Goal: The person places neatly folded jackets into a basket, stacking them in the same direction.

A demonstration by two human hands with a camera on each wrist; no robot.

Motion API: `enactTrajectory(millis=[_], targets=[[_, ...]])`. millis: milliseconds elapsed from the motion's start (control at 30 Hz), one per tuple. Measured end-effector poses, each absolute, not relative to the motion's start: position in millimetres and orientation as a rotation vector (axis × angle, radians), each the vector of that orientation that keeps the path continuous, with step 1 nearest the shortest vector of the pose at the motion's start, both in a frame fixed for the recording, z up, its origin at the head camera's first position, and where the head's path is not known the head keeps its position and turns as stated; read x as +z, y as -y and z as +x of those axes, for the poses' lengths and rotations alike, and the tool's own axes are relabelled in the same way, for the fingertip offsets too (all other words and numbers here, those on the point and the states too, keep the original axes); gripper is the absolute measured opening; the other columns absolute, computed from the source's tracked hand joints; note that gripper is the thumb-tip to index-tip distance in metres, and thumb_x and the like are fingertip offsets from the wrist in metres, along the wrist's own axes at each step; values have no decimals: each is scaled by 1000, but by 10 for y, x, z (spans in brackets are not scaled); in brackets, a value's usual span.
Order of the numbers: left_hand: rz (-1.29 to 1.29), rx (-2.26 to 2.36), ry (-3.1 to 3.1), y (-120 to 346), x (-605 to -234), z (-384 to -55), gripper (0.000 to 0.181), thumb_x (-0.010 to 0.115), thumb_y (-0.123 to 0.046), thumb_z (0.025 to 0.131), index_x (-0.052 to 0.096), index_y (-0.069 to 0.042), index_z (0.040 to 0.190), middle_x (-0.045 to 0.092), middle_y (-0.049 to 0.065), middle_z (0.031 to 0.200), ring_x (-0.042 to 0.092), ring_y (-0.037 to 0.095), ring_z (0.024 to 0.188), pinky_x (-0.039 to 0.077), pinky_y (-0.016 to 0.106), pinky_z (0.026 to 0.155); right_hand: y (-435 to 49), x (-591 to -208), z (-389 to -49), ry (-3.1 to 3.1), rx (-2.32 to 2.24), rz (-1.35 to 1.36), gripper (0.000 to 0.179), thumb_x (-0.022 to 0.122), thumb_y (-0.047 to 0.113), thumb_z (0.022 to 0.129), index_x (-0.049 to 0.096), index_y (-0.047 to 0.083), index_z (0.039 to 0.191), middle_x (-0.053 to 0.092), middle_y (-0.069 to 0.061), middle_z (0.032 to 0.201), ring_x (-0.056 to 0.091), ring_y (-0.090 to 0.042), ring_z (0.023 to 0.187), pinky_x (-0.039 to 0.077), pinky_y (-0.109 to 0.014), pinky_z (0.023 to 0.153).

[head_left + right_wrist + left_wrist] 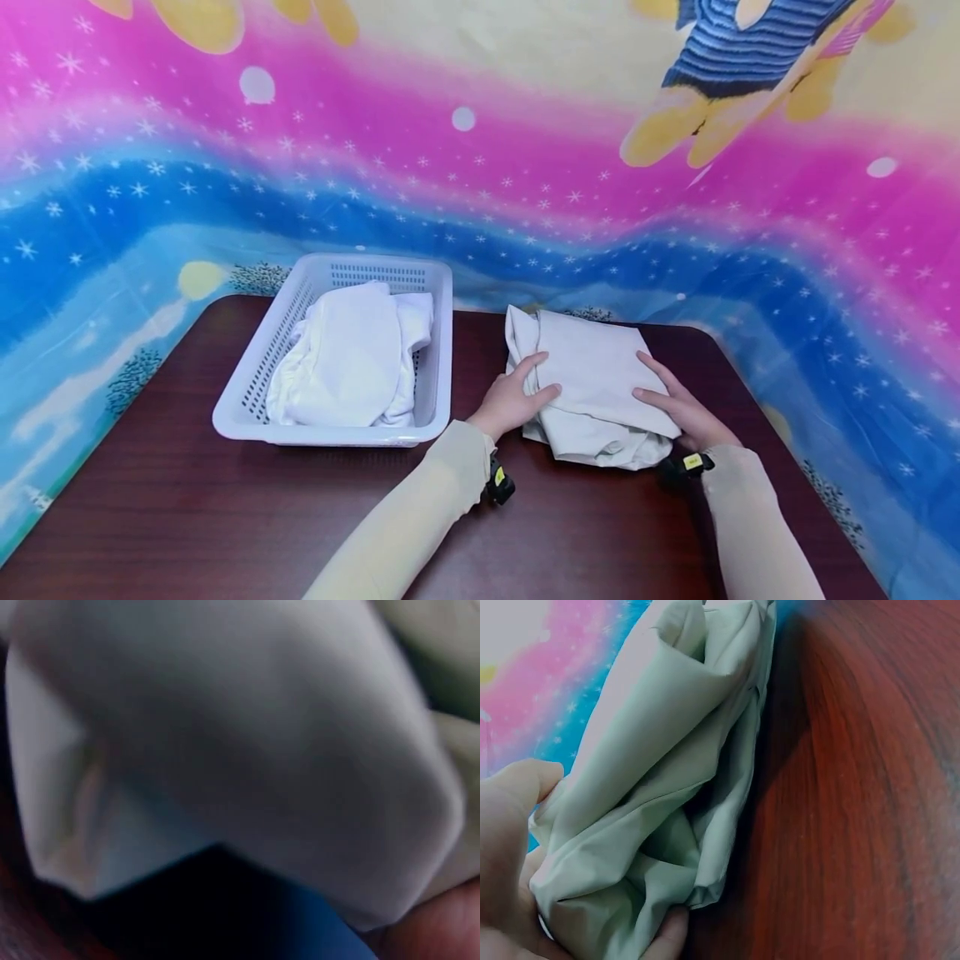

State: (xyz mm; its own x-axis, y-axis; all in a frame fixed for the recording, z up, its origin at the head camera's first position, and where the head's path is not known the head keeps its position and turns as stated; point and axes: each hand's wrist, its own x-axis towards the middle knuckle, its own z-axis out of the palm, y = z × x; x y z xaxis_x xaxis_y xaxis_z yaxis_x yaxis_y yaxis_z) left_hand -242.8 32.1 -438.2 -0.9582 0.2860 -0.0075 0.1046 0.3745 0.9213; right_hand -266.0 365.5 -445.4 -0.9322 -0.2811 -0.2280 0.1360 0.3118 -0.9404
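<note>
On the table, the basket is sitting at my eleven o'clock, fabric lying inside; the cloth is lying at one, my left hand at its nine, right hand at its three.

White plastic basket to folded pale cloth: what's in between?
Head view: the left hand sits in the nearer stretch, at the left side of the folded pale cloth; otherwise bare dark wood-grain tabletop.

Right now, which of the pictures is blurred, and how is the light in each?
Head view: bright and clear, with the white plastic basket and the folded cloth distinct; left wrist view: dimmer, but folds readable, dark shadow on the tabletop beside the cloth; right wrist view: darkest and clearly blurred, cloth edges soft.
</note>
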Motion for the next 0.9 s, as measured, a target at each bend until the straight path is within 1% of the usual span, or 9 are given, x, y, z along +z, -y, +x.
enactTrajectory(millis=[167,267,333,433,500,567,633,767,900], targets=[[329,1715,-2413,-325,-4417,-2443,64,64,-45,98,39,-35,156,39,14,159,31,41,146,37,55,112,-3628,-4514,-2639,-2255,-1657,-121,78,57,31,105,6,45,162,-11,-13,169,62,-25,120,56,-34,88],[303,1782,-2375,-325,-4435,-2452,65,66,-43,96,40,-36,156,40,14,157,36,38,144,40,51,108,-3617,-4556,-2634,-2292,-1622,-143,79,58,32,104,5,47,161,-16,-10,168,37,-40,142,52,-34,91],[280,1831,-2338,-322,-4442,-2456,67,68,-41,95,40,-37,155,55,17,140,56,34,119,45,47,99,-3596,-4583,-2636,-2296,-1622,-155,80,60,32,103,7,48,161,-18,-6,168,24,-43,147,50,-34,93],[253,1896,-2281,-310,-4450,-2460,69,69,-41,95,37,-39,156,54,15,141,55,26,104,43,43,89,-3564,-4619,-2646,-2279,-1648,-164,81,62,32,103,9,50,160,-18,-4,168,36,-36,144,52,-33,93],[251,1930,-2223,-296,-4458,-2461,71,69,-41,95,34,-40,157,50,13,146,55,26,108,44,44,92,-3550,-4638,-2653,-2262,-1678,-157,80,63,30,102,12,50,160,-16,-3,169,52,-25,132,55,-32,91],[254,1950,-2188,-285,-4465,-2459,72,69,-42,95,32,-42,157,30,6,164,42,27,138,41,49,103,-3542,-4649,-2655,-2262,-1688,-165,80,63,30,102,12,50,160,-16,-3,169,60,-14,121,56,-32,89],[262,1960,-2166,-280,-4473,-2457,72,69,-42,96,31,-43,157,26,3,166,34,31,146,38,54,110,-3536,-4650,-2651,-2262,-1694,-169,80,63,29,102,12,49,160,-16,-3,169,62,-11,117,56,-31,88],[271,1970,-2155,-284,-4487,-2458,73,69,-40,96,30,-44,157,24,1,166,29,31,150,35,56,113,-3522,-4648,-2640,-2280,-1678,-173,81,64,29,102,12,48,160,-17,-2,169,34,-29,145,53,-27,90],[283,1977,-2128,-283,-4486,-2463,73,69,-38,97,29,-43,157,22,-1,167,26,30,151,34,54,114,-3511,-4639,-2629,-2298,-1665,-178,82,64,30,101,11,48,161,-17,-2,169,7,-40,152,51,-24,91]])
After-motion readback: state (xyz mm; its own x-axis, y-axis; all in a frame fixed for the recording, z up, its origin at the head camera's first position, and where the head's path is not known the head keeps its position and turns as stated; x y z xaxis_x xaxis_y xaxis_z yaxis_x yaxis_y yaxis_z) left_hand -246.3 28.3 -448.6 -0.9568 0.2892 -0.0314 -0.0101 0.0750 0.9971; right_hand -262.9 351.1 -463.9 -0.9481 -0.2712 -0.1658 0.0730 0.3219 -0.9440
